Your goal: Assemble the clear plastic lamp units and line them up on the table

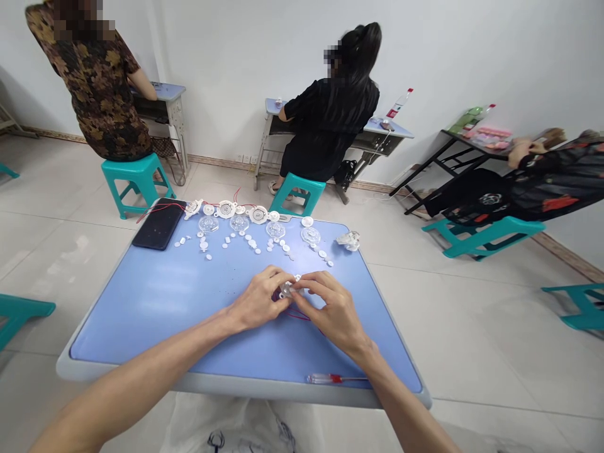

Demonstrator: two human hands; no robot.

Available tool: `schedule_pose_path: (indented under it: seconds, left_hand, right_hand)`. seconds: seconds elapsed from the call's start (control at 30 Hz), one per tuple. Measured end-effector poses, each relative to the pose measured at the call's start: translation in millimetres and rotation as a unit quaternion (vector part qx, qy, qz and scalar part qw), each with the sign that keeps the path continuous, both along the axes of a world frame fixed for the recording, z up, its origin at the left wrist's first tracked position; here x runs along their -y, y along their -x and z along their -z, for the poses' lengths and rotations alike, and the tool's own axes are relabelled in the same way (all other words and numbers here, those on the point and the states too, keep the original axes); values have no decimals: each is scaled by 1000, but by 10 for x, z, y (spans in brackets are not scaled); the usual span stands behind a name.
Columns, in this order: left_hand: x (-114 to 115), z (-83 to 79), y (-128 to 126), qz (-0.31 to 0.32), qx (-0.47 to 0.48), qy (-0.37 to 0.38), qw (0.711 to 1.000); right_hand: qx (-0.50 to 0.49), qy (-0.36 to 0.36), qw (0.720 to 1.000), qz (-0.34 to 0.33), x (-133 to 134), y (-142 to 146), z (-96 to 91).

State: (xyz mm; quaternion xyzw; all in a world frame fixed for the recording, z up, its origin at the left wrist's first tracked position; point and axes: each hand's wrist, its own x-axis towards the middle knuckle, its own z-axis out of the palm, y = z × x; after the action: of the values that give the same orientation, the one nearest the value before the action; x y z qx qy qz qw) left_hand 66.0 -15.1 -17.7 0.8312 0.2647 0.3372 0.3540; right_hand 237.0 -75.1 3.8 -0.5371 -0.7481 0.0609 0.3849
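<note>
Over the middle of the blue desk point(189, 333), my left hand point(262, 294) grips a small white and clear plastic mechanism point(287, 290). From the other side my right hand point(334, 308) pinches the same piece with thumb and fingertips. Fingers cover much of it, so its exact kind is unclear. A red wire point(298, 316) trails beneath it. Beyond my hands lie white discs with coils point(226, 209), clear round plates point(275, 230) and several tiny white gears point(253, 243). By the front edge rests a screwdriver point(325, 379) with a clear and red handle.
A black phone point(160, 225) lies at the desk's far left corner, a white crumpled-looking part point(348, 240) at the far right. Three people sit at other desks point(167, 92) along the wall. Teal stools point(488, 238) stand on the tiled floor.
</note>
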Motion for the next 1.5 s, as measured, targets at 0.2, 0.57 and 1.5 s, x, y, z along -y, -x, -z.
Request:
schedule_pose_path:
  seconds: [0.2,0.57,1.5]
  left_hand:
    - [0,-21,5,-3,2,0,1000]
    - [19,-17,14,-11,0,9,1000]
    - [26,-33,15,-9,-10,11,1000]
  right_hand:
    - [-1,-21,1000,-12,-7,-12,-55]
    - [-11,-1,999,53,-314,-432,-88]
    - [146,30,973,174,-948,-723,319]
